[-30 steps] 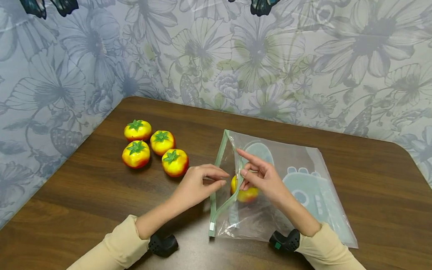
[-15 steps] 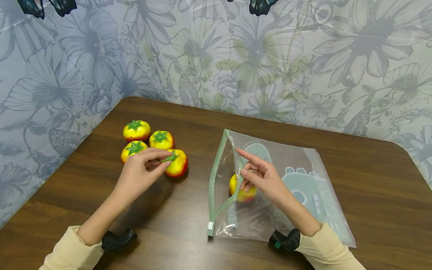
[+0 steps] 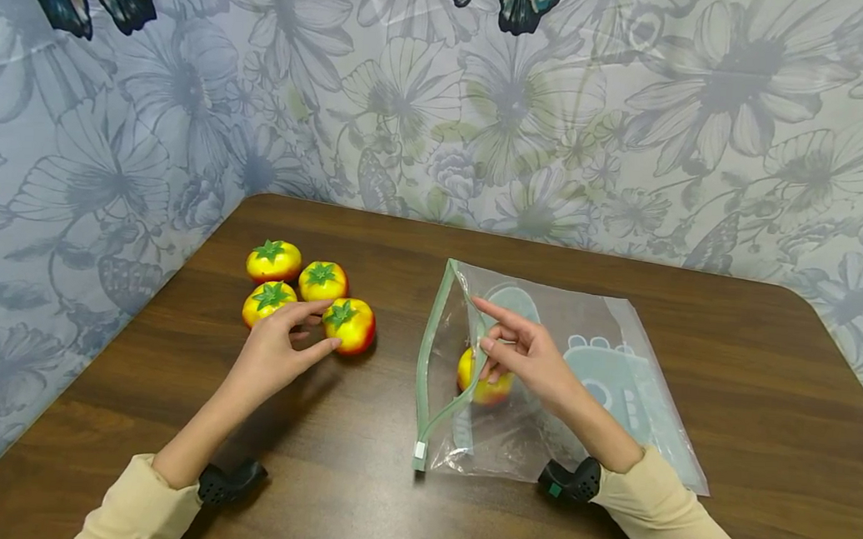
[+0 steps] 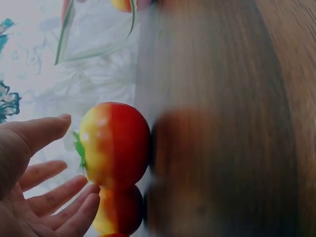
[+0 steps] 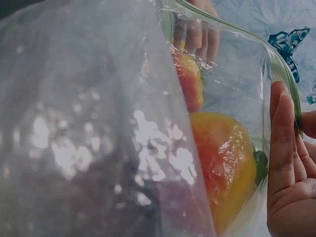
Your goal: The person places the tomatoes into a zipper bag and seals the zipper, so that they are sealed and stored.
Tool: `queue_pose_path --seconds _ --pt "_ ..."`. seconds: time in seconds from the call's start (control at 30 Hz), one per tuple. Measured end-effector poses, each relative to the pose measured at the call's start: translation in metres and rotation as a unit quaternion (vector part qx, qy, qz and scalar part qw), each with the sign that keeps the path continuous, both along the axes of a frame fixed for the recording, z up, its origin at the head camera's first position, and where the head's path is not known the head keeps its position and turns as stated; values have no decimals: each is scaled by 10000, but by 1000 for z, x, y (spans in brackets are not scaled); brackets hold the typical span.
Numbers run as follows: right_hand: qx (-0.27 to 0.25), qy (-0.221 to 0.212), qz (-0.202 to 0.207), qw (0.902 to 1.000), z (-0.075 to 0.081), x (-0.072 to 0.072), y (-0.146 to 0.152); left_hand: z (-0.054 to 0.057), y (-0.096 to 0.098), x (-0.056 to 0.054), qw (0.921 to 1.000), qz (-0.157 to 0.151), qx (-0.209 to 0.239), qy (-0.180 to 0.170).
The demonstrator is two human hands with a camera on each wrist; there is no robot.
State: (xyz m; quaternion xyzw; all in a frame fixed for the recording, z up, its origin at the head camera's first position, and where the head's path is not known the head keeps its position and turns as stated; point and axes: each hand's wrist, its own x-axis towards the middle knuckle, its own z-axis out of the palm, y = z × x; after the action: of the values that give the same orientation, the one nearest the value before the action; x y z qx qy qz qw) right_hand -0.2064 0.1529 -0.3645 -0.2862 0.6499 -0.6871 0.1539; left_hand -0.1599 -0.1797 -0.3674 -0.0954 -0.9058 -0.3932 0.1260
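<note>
My left hand reaches around the nearest yellow-and-red tomato, which has a green leafy top and sits on the table. Thumb and fingers are spread to either side of it; in the left wrist view a gap shows between the thumb and the tomato. With my right hand I pinch the green-edged mouth of a clear zip bag, holding it apart. The index finger extends along the rim. Inside the bag lies one tomato, partly hidden by my right fingers; it also shows through the plastic in the right wrist view.
Beside the nearest tomato are three more: a back-left tomato, a middle tomato and a left tomato partly behind my left hand. A white slider sits at the bag's near corner. The wooden table meets a flowered wall covering.
My left hand has moved left from the bag's mouth to the nearest tomato, and its thumb has since lowered beside it. My right hand keeps holding the bag in place.
</note>
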Motion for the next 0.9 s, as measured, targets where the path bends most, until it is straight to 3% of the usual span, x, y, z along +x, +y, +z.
queue_pose_path --seconds 0.33,0.9 --pt "140 -120 24 9998 2 1 0 -9 4 -9 9988 13 -478 -41" --pt "143 -108 175 9997 0 -1 0 -17 19 -15 9979 -427 -377 -299"
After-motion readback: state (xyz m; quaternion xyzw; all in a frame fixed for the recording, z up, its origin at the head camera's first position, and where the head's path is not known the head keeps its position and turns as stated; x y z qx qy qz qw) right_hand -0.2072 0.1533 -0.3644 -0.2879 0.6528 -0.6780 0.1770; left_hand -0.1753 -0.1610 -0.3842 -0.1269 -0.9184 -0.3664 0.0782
